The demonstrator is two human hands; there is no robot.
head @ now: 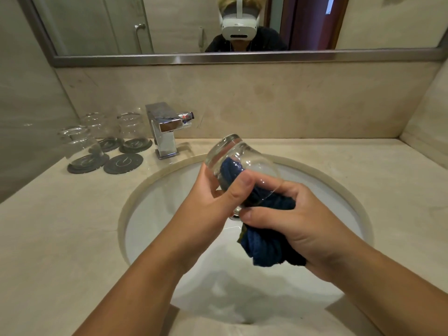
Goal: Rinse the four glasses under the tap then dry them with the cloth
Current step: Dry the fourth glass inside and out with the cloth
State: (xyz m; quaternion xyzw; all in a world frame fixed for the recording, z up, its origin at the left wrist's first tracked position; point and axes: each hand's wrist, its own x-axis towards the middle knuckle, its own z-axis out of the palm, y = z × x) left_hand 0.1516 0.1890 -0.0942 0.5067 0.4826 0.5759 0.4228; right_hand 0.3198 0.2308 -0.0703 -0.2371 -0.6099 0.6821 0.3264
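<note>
Head view shows us standing at a beige stone worktop (53,238) with both arms held over the white oval sink (150,214). Our left hand (213,190) grips the clear glass (232,154) round its body, with the thumb (240,187) pressed across the near side and the other fingers curled behind it. The glass is tilted above the basin, its thick base pointing up and away from us and its open mouth turned toward our right hand (291,221). That hand's fingers are closed round the dark blue cloth (266,248). One end of the cloth is pushed inside the glass, where we can see it through the wall, and the rest bunches in the palm and hangs below it over the basin. The chrome tap (166,132) stands at the back left edge of the sink. To the left of the tap lie four dark round coasters in two rows. Three of them carry glasses: the nearest glass (80,146) is on the front left one, the corner glass (97,127) is on the back left one, and the third glass (131,128) stands just beside the tap. Whether these stand upright or upside down we cannot tell. The front right coaster (123,163) is bare. Above the splashback, the mirror (169,27) reflects us wearing a white headset (238,24).
</note>
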